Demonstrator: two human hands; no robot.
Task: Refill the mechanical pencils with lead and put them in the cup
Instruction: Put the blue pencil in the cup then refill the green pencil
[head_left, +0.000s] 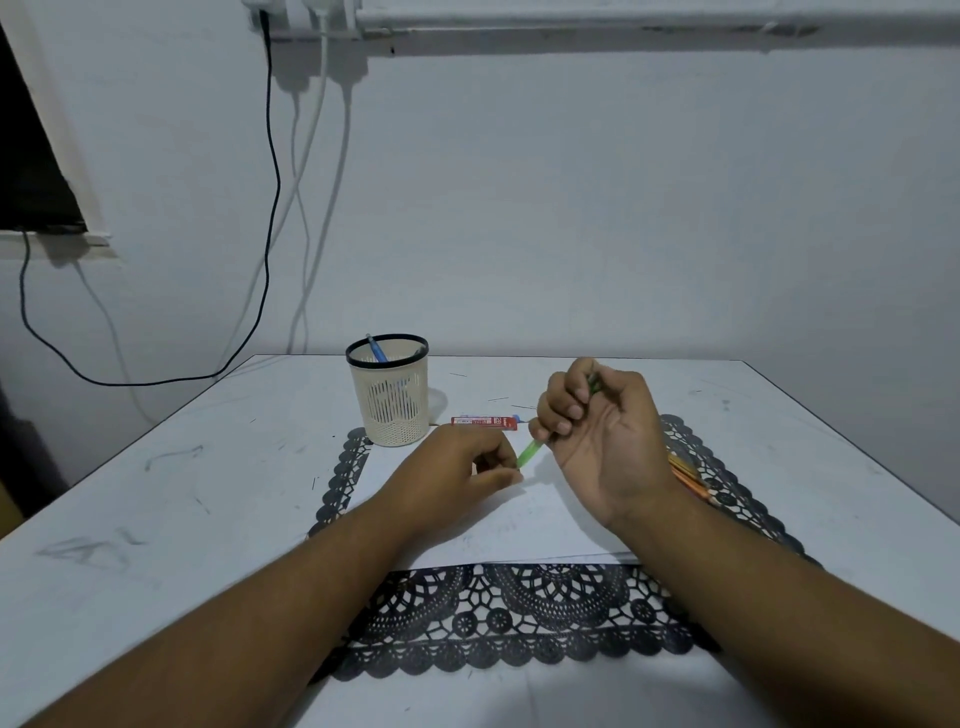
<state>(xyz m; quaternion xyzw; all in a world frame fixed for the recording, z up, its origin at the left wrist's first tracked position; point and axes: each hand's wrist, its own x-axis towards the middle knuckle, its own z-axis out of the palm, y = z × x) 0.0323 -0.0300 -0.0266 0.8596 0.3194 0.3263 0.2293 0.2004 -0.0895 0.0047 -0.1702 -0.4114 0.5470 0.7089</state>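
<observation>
Plain home room, scuffed white table (156, 467) against bare wall, charger cables (270, 208) hanging from wall sockets (301, 10)

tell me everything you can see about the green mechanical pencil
The translucent green plastic mechanical pencil is held in the air over the white paper sheet, slanting from upper right down to lower left. The right hand grips its upper part, hiding most of the barrel. The left hand pinches at its lower end with fingertips; what they pinch is too small to tell.

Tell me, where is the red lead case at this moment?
In the head view, the red lead case lies flat on the table, just right of the cup and left of the right hand, beyond the left hand.
</observation>
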